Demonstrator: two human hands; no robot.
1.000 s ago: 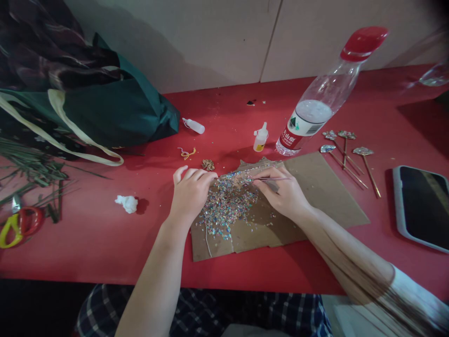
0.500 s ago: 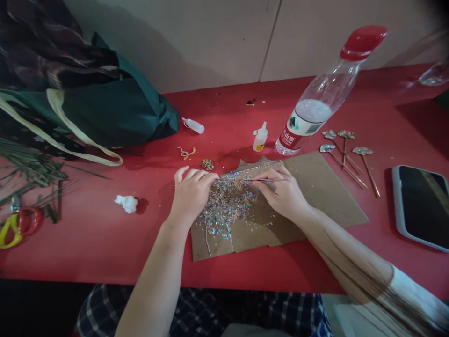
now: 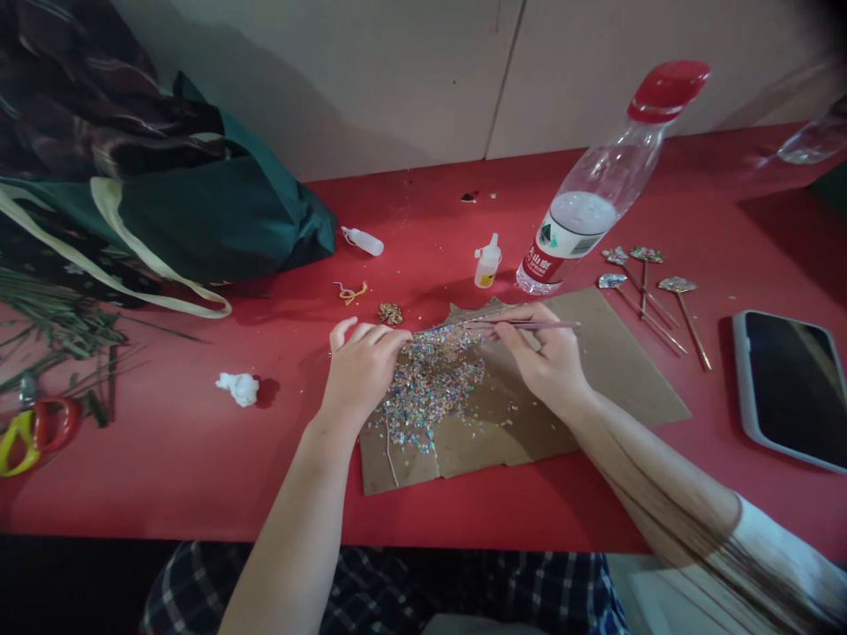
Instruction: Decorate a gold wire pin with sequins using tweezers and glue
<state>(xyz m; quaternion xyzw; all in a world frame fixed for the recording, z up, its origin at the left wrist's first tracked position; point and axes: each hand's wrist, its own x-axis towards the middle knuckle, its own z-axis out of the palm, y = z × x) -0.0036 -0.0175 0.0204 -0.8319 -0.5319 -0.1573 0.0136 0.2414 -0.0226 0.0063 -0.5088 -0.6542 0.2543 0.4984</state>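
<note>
A brown cardboard sheet [image 3: 595, 370] lies on the red table [image 3: 198, 441], with a heap of multicoloured sequins [image 3: 430, 384] spread over its left part. My left hand [image 3: 361, 370] rests curled at the heap's left edge, fingertips pinched together at a thin stick. My right hand [image 3: 546, 357] pinches that thin stick [image 3: 529, 324], which lies level across the top of the heap and juts out to the right past my fingers.
A clear water bottle with a red cap [image 3: 595, 194] and a small glue bottle [image 3: 488, 263] stand behind the cardboard. Decorated sticks [image 3: 645, 282] lie to the right, near a phone [image 3: 790, 388]. A green bag [image 3: 198, 212], tissue wad [image 3: 238, 388] and scissors [image 3: 33, 432] are left.
My right hand has shifted slightly right and up, and the stick has slid right so more of it juts past my fingers. My left hand has stayed put.
</note>
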